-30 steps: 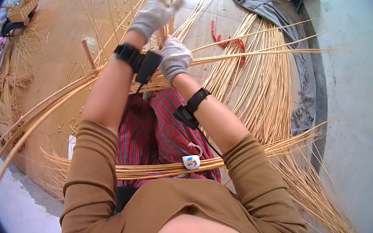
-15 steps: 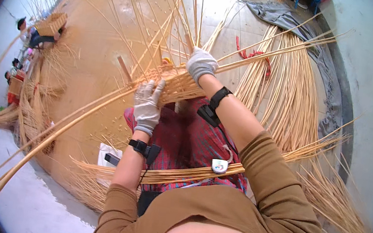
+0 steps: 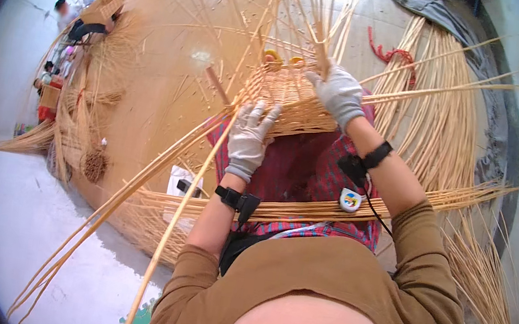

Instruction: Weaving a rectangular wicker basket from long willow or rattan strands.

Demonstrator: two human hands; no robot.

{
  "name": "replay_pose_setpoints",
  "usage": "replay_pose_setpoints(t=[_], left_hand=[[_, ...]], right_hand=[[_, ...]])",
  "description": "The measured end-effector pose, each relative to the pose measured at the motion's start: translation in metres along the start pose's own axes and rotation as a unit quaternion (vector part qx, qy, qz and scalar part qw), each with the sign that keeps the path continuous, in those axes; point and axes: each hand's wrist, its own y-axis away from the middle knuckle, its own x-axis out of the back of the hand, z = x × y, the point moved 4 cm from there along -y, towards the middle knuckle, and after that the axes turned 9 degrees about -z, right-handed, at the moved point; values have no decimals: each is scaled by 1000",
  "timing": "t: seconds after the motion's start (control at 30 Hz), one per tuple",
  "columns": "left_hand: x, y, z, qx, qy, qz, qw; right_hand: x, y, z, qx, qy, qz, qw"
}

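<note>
A half-woven wicker basket (image 3: pixel 305 114) leans over my lap, and long loose rods stick out from it in several directions. My left hand (image 3: pixel 249 141), in a pale glove, lies against its left end with the fingers stretched out. Pale rods (image 3: pixel 139 180) run from under that hand toward the lower left. My gloved right hand (image 3: pixel 340 95) grips the basket's right corner, beside an upright wooden strip (image 3: pixel 320 58); its fingertips are partly hidden. Another wooden strip (image 3: pixel 217 85) slants from the left corner. Two yellow round pieces (image 3: pixel 273 56) show at the far side.
Across my lap lies a bundle of rods (image 3: pixel 292 213), with a white tape-measure-like case (image 3: pixel 351 201) on it. A wide fan of rods (image 3: pixel 442 120), a red tie (image 3: pixel 393 55) and grey cloth (image 3: pixel 421 5) cover the right floor. Far left, people sit by baskets (image 3: pixel 101 9).
The basket has tipped so more of its woven inner face shows. One rod at my left hand has swung downward. My left fingers have spread; the whole view has shifted.
</note>
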Motion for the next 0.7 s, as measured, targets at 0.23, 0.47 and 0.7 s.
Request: replay_pose_setpoints(t=[0.23,0.47,0.7], left_hand=[[1,48,-17,-31,152,148,977],[39,63,-67,276,574,264,724],[-14,125,-122,113,531,269,795]], right_hand=[[18,37,-19,129,-109,206,964],[-41,86,-95,360,-68,-153,918],[-42,149,-198,561,-297,-213,743]])
